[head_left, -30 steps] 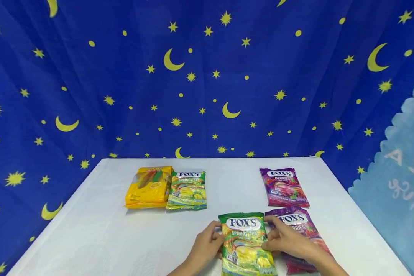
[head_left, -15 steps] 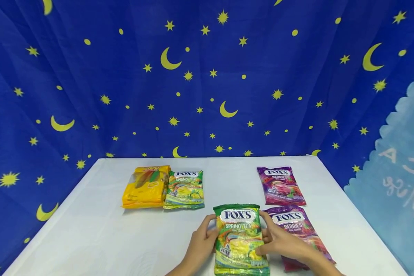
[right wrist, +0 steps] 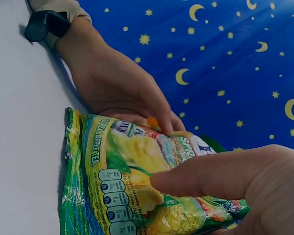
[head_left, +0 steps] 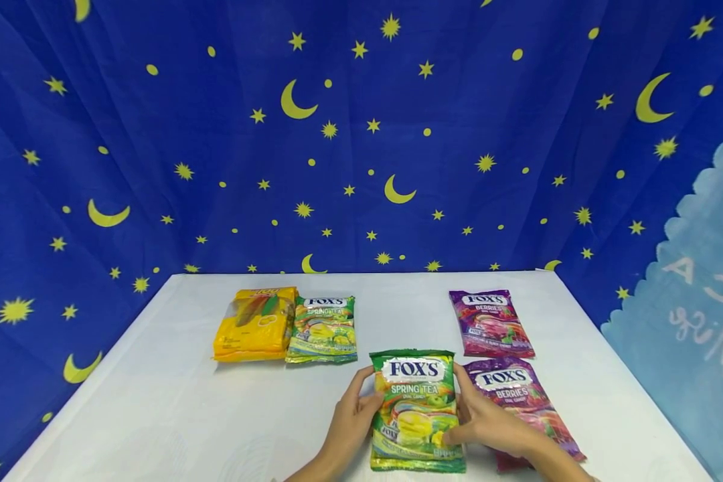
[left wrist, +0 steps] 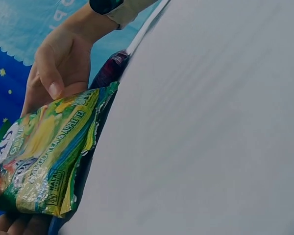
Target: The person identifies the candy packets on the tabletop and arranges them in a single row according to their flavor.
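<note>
Beyond my left hand (head_left: pixel 352 422) a yellow bag (head_left: pixel 256 326) lies against a green Spring Tea packet (head_left: pixel 322 331). Past my right hand (head_left: pixel 488 422) lies a purple Berries packet (head_left: pixel 492 326), a second Berries packet (head_left: pixel 527 398) beside that hand; a starry curtain (head_left: pixel 352 150) hangs ahead.

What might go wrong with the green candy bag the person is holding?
The green bag might slip: its wrapper looks shiny, and the left hand and right hand hold it by its sides. The right hand is also close to the nearer purple bag, so it could perhaps bump that one askew.
</note>
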`<state>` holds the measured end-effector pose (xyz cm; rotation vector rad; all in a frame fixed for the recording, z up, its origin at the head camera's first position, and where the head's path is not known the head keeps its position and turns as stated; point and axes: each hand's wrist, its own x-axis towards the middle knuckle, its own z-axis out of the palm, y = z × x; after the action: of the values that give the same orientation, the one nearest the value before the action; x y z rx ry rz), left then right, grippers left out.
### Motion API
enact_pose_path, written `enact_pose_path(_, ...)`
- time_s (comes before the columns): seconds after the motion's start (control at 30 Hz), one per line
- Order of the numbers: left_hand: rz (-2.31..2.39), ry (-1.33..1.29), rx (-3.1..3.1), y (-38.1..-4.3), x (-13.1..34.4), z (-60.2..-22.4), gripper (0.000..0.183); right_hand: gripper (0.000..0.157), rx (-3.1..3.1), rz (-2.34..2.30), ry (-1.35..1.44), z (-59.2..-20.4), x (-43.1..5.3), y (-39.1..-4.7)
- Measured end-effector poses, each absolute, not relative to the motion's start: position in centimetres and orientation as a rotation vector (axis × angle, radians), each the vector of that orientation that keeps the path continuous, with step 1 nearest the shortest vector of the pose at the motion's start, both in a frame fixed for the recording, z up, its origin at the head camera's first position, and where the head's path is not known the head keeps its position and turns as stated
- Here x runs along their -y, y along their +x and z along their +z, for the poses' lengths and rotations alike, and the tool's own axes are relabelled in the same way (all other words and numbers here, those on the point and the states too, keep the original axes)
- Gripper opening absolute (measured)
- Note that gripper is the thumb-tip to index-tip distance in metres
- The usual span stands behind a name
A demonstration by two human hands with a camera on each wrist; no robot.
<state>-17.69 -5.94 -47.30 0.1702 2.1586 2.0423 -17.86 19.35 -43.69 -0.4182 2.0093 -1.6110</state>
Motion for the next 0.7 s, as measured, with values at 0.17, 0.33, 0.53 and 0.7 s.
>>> enact_pose_path(0.17, 2.155, 0.195, -2.04, -17.82, 6.03, -47.57, 0.048, 0.115, -2.066, -1.598, -0.433, -43.62, -19.23, -17.83)
enact_pose_path(0.33, 2.165, 0.19, -2.037, -17.89, 6.22, -47.66, 0.051, 0.114, -2.074, -1.59, -0.441, -43.43, -19.17, -17.81)
enact_pose_path(0.53, 2.151, 0.169, -2.042, -17.96, 6.28, -47.65, 0.049, 0.112, -2.05, -1.58, -0.438, -43.4, -19.25, -17.8)
enact_pose_path(0.7, 2.136, 0.151, -2.05, -18.2, 6.28, -47.92, 0.047, 0.113, -2.035, -1.589, -0.437, -43.54, -19.21, -17.84)
